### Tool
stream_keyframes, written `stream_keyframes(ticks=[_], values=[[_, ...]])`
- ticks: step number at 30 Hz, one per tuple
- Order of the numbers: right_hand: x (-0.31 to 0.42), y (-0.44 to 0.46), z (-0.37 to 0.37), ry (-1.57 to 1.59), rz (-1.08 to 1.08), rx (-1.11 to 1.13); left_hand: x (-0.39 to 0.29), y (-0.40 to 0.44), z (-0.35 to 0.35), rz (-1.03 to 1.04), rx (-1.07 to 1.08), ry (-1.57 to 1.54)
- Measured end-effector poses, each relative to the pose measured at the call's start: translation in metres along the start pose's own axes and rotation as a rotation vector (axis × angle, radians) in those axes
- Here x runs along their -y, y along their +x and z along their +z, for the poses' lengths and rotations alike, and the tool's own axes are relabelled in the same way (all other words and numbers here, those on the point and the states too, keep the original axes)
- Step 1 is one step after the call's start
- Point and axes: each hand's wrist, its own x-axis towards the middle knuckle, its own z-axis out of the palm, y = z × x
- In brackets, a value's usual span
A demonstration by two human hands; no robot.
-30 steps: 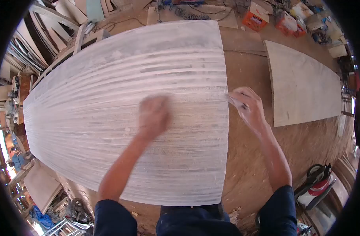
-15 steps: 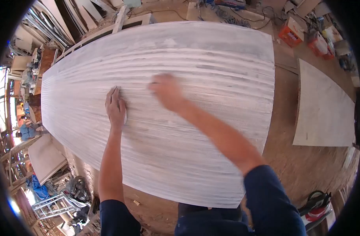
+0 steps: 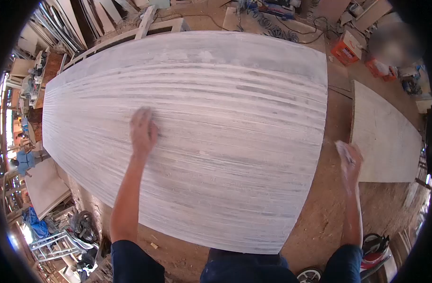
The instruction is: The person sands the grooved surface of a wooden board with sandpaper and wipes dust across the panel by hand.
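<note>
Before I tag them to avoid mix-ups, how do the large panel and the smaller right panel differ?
The large panel shows long whitish streaks; the smaller panel looks mostly plain. The large panel fills much of the view, the smaller panel only part of its right side. Both are pale.

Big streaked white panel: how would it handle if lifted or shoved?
The panel is probably stiff: its edges show no obvious sag, though the lens bends outlines. Its broad spread compared with the left hand suggests it would be awkward, perhaps heavy, for one person. Its pale, powdery-looking face may be slippery to grip.
</note>
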Motion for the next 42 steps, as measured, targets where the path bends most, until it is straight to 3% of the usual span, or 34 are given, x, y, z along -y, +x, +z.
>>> stream_keyframes(ticks=[3, 7, 9, 12, 16, 18, 20, 23, 28, 32, 35, 39, 41, 42], values=[[-0.013, -0.033, -0.02, 0.087, 0.104, -0.12, -0.084, 0.008, 0.015, 0.213, 0.025, -0.095], [-0.006, -0.058, -0.002, 0.147, 0.163, -0.04, -0.211, 0.01, 0.037, 0.21, 0.123, -0.165], [0.019, -0.058, 0.003, 0.022, 0.159, 0.081, -0.269, 0.012, 0.044, 0.248, 0.125, -0.171], [0.041, -0.049, 0.012, 0.052, 0.049, 0.114, -0.315, 0.019, 0.045, 0.229, 0.088, -0.36], [0.054, -0.022, 0.03, 0.033, -0.104, 0.069, -0.262, 0.02, 0.043, 0.242, 0.078, -0.26], [0.05, -0.001, 0.041, -0.07, -0.321, 0.096, -0.206, 0.018, 0.036, 0.257, 0.064, -0.179], [0.055, 0.016, 0.053, -0.118, -0.405, 0.12, -0.148, 0.013, 0.025, 0.222, 0.006, -0.085], [0.067, 0.023, 0.057, -0.181, -0.392, 0.225, -0.06, 0.003, 0.02, 0.148, -0.009, 0.062], [0.072, 0.015, 0.144, 0.091, -0.438, 0.274, -0.06, 0.013, 0.001, 0.055, -0.088, -0.081], [0.157, 0.033, 0.227, 0.056, -0.548, 0.333, -0.053, 0.008, 0.007, 0.053, -0.101, -0.082], [0.096, 0.025, 0.211, 0.169, -0.59, 0.216, -0.055, 0.007, 0.002, 0.051, -0.051, -0.095], [0.04, 0.023, 0.073, -0.17, -0.364, 0.264, -0.058, 0.01, 0.005, 0.035, -0.073, -0.121], [0.046, 0.026, 0.08, -0.179, -0.333, 0.256, -0.053, 0.011, 0.004, 0.014, -0.063, -0.114], [0.063, 0.028, 0.1, -0.144, -0.433, 0.271, -0.053, 0.011, 0.004, 0.03, -0.075, -0.12]])
